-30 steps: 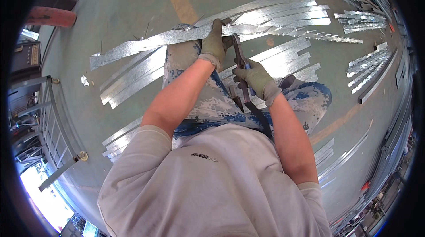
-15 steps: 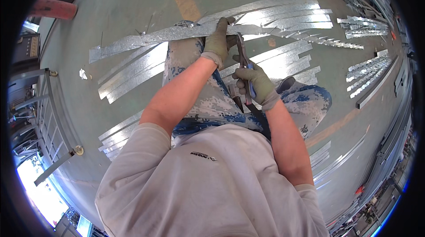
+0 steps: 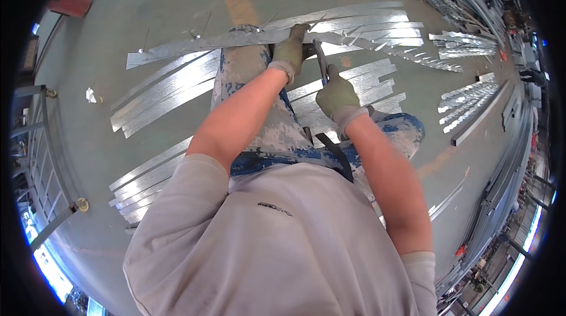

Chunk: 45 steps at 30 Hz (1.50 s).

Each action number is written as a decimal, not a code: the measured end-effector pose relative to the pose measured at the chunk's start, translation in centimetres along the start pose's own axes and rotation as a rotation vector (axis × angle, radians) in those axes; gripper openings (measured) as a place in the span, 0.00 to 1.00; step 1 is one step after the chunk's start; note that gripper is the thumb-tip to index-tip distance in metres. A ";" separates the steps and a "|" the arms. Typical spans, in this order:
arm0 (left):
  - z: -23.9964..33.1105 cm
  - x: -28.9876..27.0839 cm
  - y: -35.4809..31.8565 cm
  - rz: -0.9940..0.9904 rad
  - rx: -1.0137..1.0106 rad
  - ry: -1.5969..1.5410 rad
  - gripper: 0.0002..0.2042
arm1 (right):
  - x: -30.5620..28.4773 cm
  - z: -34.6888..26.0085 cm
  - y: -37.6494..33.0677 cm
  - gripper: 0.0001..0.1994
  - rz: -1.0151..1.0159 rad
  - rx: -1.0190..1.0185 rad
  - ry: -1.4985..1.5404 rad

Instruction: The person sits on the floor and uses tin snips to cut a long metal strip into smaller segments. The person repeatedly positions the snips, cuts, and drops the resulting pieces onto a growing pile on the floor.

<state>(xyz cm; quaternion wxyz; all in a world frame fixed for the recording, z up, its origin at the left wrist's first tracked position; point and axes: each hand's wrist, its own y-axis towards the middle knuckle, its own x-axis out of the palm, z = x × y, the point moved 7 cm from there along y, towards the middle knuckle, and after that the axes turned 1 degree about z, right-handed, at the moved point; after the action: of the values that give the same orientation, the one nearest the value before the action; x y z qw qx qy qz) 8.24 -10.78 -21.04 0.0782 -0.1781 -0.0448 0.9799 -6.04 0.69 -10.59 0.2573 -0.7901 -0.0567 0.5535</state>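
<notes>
My left hand (image 3: 289, 53), in a greenish work glove, grips a long galvanized metal strip (image 3: 203, 44) that lies across my raised left knee. The part of the strip to the right of this hand has cuts and small tabs along it. My gloved right hand (image 3: 338, 97) is closed round a pair of tin snips (image 3: 320, 58). Their dark jaws point up to the strip's near edge, just right of my left hand. Most of the handles are hidden under the glove.
Flat metal strips (image 3: 359, 80) lie in groups on the floor around my legs. Bundles of notched strips (image 3: 467, 100) are at the right, beside a metal bar (image 3: 483, 114). A wheeled frame (image 3: 50, 159) stands at the left, and a red cylinder (image 3: 69, 1) at the far left.
My right hand has turned and moved slightly, closing the snips' handles, which were spread apart before. My left hand stays on the strip. The whole view has shifted a little.
</notes>
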 end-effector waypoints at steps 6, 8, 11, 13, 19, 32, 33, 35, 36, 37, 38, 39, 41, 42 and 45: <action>-0.5 1.8 1.6 0.062 -0.335 -0.717 0.20 | -6.0 -4.4 -1.4 0.23 0.098 -0.065 -0.385; 0.5 2.1 2.1 0.071 -0.386 -0.855 0.22 | -5.8 -4.4 -1.4 0.23 0.108 -0.016 -0.380; 0.3 1.9 0.9 0.020 -0.553 -1.034 0.17 | -6.4 -6.1 -3.7 0.22 0.042 -0.055 -0.419; 1.2 1.6 0.3 0.062 -0.491 -1.089 0.18 | -6.8 -4.6 -2.8 0.21 0.012 0.027 -0.313; 2.2 -2.2 -1.1 0.061 -0.271 -1.174 0.26 | -6.0 0.7 -0.5 0.22 0.125 -0.123 -0.160; 0.3 0.5 0.7 -0.077 -0.094 -0.800 0.27 | -7.7 5.7 -0.7 0.29 0.079 -0.037 -0.134; 1.4 1.5 0.2 -0.095 -0.164 -0.840 0.26 | -7.7 6.8 -0.2 0.28 0.080 -0.010 -0.114; 4.5 2.0 -1.0 -0.089 -0.406 -0.999 0.24 | -7.6 7.9 0.6 0.25 0.115 0.043 -0.105; 4.5 1.6 -0.8 -0.091 -0.356 -0.926 0.24 | -7.4 7.7 1.0 0.24 0.124 0.045 -0.104; 3.9 1.8 -0.5 -0.102 -0.310 -0.846 0.25 | -7.3 7.8 1.1 0.24 0.160 0.041 -0.093; 3.2 2.2 -0.2 -0.111 -0.264 -0.768 0.25 | -7.2 8.3 1.5 0.24 0.154 0.070 -0.072; 4.0 1.7 -0.5 -0.028 0.152 -0.114 0.28 | -6.9 8.7 1.7 0.24 0.137 0.095 -0.045; 3.0 2.2 0.3 -0.051 0.173 0.155 0.30 | -4.3 10.3 2.8 0.24 0.119 0.142 -0.043; 4.1 2.5 0.1 -0.035 0.159 0.250 0.30 | -2.9 11.9 3.8 0.23 0.124 0.164 -0.071; 4.3 0.3 -1.0 0.013 0.201 0.227 0.31 | -3.8 9.7 1.7 0.21 0.237 0.076 -0.214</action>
<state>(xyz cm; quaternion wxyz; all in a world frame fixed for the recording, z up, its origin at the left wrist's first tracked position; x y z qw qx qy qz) 6.52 -10.00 -16.99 0.0939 -0.2795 0.0639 0.9534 -16.63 1.19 -10.62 0.2123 -0.7176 0.0309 0.6626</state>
